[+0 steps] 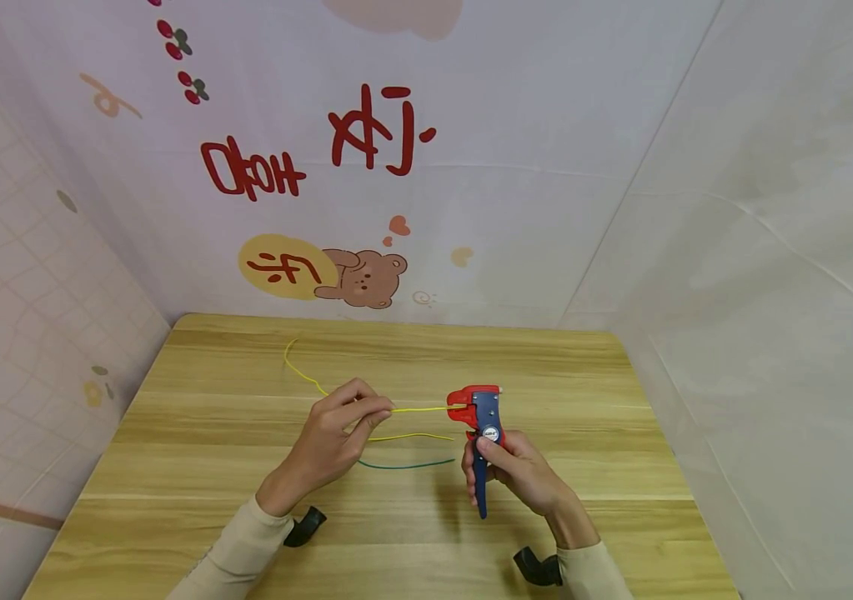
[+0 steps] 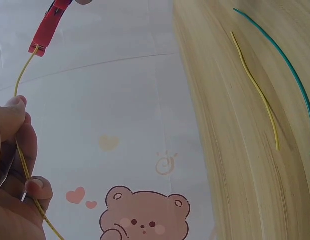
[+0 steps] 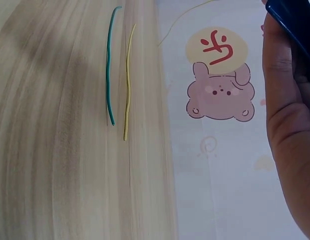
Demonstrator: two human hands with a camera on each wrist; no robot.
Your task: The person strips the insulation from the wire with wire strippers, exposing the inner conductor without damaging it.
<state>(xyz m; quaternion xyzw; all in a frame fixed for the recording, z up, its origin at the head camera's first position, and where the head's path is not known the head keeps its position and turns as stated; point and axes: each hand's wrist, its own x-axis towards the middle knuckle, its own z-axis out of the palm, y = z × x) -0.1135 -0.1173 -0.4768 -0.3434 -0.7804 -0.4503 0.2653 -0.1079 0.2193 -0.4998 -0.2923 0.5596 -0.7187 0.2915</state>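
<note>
My left hand point(image 1: 339, 427) pinches a yellow wire point(image 1: 418, 409) between thumb and fingertips, its long tail trailing out to the far left. The wire's other end sits in the red jaws of a wire stripper point(image 1: 488, 408). My right hand point(image 1: 519, 468) grips the stripper's blue handles, holding the tool upright above the table. In the left wrist view the wire point(image 2: 23, 165) runs across the fingers of the left hand point(image 2: 14, 150) up to the red head point(image 2: 43, 35). The right wrist view shows just a blue handle point(image 3: 295, 27) beside the right hand point(image 3: 290, 130).
A shorter yellow wire point(image 3: 127, 85) and a green wire point(image 3: 108, 70) lie side by side on the wooden table point(image 1: 396, 550). Black curved pieces point(image 1: 306, 527) show by both wrists. A printed cloth wall point(image 1: 516, 208) stands behind the table's far edge.
</note>
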